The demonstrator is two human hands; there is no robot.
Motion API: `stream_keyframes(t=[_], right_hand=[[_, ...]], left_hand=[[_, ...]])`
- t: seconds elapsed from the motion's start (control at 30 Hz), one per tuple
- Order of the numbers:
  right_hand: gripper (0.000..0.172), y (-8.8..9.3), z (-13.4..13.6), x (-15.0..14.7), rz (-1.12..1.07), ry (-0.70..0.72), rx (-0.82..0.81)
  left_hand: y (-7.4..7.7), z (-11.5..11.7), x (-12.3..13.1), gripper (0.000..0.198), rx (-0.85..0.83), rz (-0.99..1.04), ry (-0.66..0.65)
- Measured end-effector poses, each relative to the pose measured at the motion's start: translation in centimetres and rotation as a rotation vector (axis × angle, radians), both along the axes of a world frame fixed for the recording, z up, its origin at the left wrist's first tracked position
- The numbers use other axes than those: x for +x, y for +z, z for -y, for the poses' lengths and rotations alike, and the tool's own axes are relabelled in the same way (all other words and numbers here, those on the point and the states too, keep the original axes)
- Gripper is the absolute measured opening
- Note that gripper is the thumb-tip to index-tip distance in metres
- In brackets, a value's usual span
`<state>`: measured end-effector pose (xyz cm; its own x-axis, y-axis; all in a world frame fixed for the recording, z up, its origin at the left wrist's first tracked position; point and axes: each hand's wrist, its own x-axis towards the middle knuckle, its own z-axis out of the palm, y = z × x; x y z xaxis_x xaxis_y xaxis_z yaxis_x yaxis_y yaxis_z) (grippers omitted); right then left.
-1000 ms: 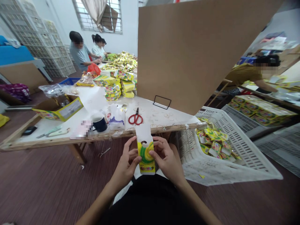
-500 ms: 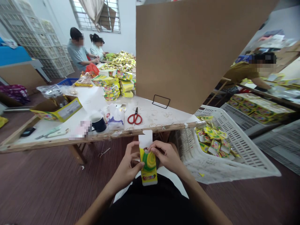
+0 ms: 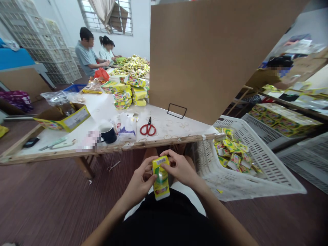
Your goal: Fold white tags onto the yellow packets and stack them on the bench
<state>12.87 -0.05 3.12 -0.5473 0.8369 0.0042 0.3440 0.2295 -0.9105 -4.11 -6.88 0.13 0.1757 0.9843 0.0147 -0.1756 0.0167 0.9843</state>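
A small yellow and green box (image 3: pixel 161 184) is held upright over my lap, its barcoded end at the top. Around its left side are the fingers of my left hand (image 3: pixel 143 176), with the thumb on the front face. My right hand (image 3: pixel 176 167) grips the upper right part, thumb pressed near the barcode and fingers behind the top edge. The top flap looks folded down. Whatever is inside the box is hidden.
The table (image 3: pixel 176 139) ahead bears red-handled scissors (image 3: pixel 148 129), a dark mug (image 3: pixel 109 134), an open carton (image 3: pixel 68 119) and stacked yellow boxes (image 3: pixel 123 95). A white crate (image 3: pixel 271 186) of small boxes stands right. Other people work further off.
The white flap that stood up at the box's top has been folded over, and the barcoded end now shows. My right hand has moved slightly up along the box.
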Motion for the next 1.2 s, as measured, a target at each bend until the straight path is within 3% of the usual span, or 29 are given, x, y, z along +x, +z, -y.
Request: stream_keyframes(t=[0.13, 0.27, 0.43, 0.53, 0.63, 0.73, 0.8, 0.87, 0.93, 1.0, 1.07, 1.13, 1.2], right_hand=[[0.024, -0.2, 0.4, -1.1, 0.181, -0.07, 0.164], [0.028, -0.3, 0.7, -1.2, 0.183, -0.061, 0.16], [0.025, -0.5, 0.0, 0.3, -0.018, -0.054, 0.1], [0.02, -0.8, -0.2, 0.5, -0.225, -0.091, -0.057], [0.021, -1.3, 0.7, -0.8, -0.326, -0.14, -0.175], [0.019, -1.4, 1.8, -2.2, -0.316, -0.131, -0.13], [0.018, -1.0, 1.7, -2.0, -0.267, -0.099, -0.057], [0.016, -0.3, 0.4, -0.1, -0.187, -0.157, 0.14], [0.017, 0.9, -1.9, 3.6, -0.065, -0.376, 0.478], [0.019, 2.3, -4.6, 7.9, 0.134, -0.768, 0.874], [0.024, 3.4, -6.9, 11.2, 0.284, -0.968, 1.03], [0.029, 3.7, -8.7, 12.2, 0.319, -0.905, 1.025], [0.031, 3.1, -10.5, 10.7, 0.285, -0.748, 0.933]], left_hand=[[-0.2, -0.2, -0.2, 0.046, -0.029, 0.064, 0.011], [-0.1, -0.2, -0.3, 0.047, -0.059, 0.111, 0.012], [0.3, -0.3, -0.2, 0.048, -0.052, 0.133, -0.025], [0.5, -0.4, -0.5, 0.046, -0.025, 0.092, -0.015], [0.6, -0.3, -0.6, 0.033, 0.002, 0.01, 0.083], [0.8, -0.1, -0.4, 0.018, 0.024, -0.103, 0.23], [1.1, -0.1, -0.4, 0.016, 0.05, -0.166, 0.263], [1.5, -0.4, -0.8, 0.022, 0.085, -0.187, 0.255], [2.0, -1.2, -1.8, 0.036, 0.125, -0.179, 0.284], [2.5, -2.4, -3.3, 0.039, 0.159, -0.188, 0.372], [2.8, -4.0, -4.8, 0.029, 0.179, -0.267, 0.45], [2.6, -6.0, -5.7, 0.024, 0.233, -0.376, 0.493], [1.7, -8.4, -6.1, 0.022, 0.363, -0.511, 0.499]])
